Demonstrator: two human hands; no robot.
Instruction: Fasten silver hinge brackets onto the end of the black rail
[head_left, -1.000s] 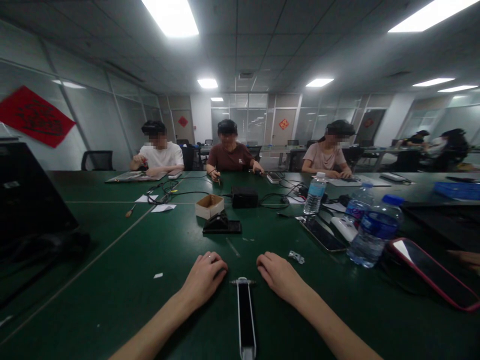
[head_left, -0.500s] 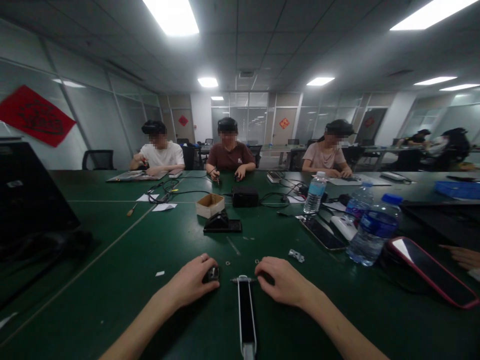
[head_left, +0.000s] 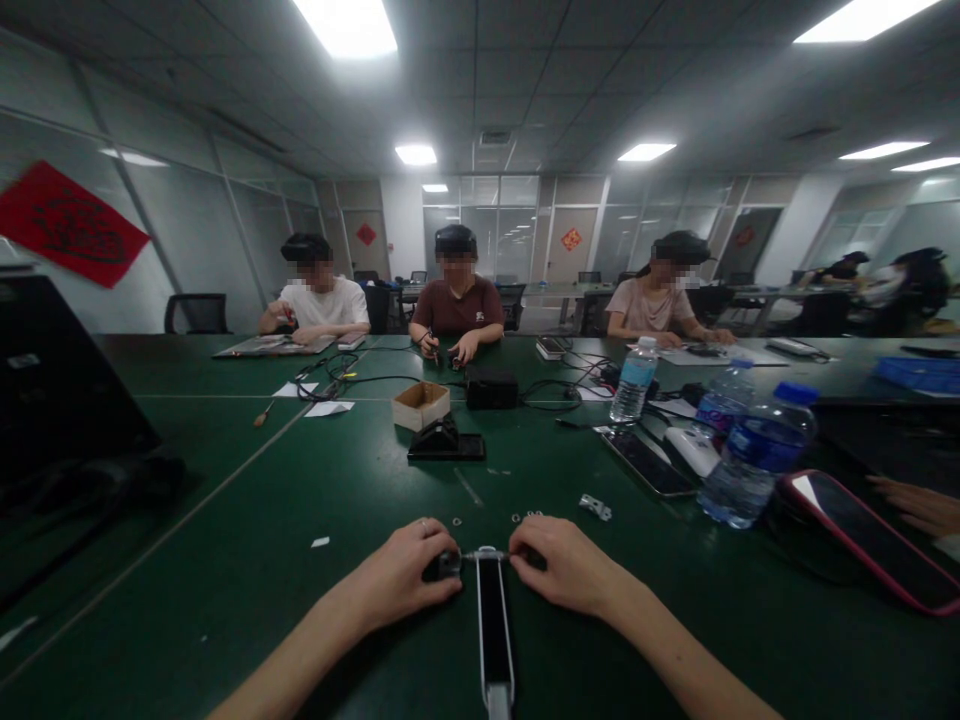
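Observation:
My left hand [head_left: 409, 570] is closed round a small dark metal block [head_left: 448, 564], its face turned toward a thin cross rod [head_left: 472, 555]. This rod sticks out sideways at the far end of a long, narrow piece with a pale frame and black panel [head_left: 493, 625], which lies lengthwise before me. On the other side, the fingers of my right hand [head_left: 566, 565] pinch at the rod's right end; the inside of that grip is in shadow. Small rings [head_left: 457, 521] lie just beyond my hands. A silver metal bracket [head_left: 595, 507] lies farther right.
Beyond my hands are a black stand [head_left: 448, 443], an open cardboard box [head_left: 421, 407] and a black box [head_left: 491, 387]. Phones, cables and water bottles [head_left: 761, 455] crowd the right. A laptop [head_left: 64, 390] stands left. Several people sit opposite; a co-worker's hand [head_left: 915, 500] shows at right.
My left hand has moved right with the metal block, bringing it up to the rod's left end. My right hand has barely shifted; more small rings show beyond it.

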